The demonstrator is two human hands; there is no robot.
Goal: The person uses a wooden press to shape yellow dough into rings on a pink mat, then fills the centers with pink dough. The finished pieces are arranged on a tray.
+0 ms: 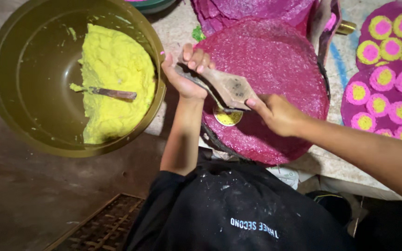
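The left hand [182,76] curls its fingers around the upper end of a flat, brownish wooden stamping tool [224,88], while the right hand [278,114] pinches its lower end. Held at both ends, the tool stays level and steady over a round, dark pink textured disc [275,65] lying on the surface [173,28]. Just beneath the tool, on the disc's near side, sits a small yellow paste circle [228,117], apparently pressed there by it. A large olive-green plastic basin [33,121] stands close by the left hand, holding yellow paste [115,79] with a thin metal spatula [112,93] stuck in it, within easy reach. To the right lie finished pink discs with yellow-and-pink dots [387,88].
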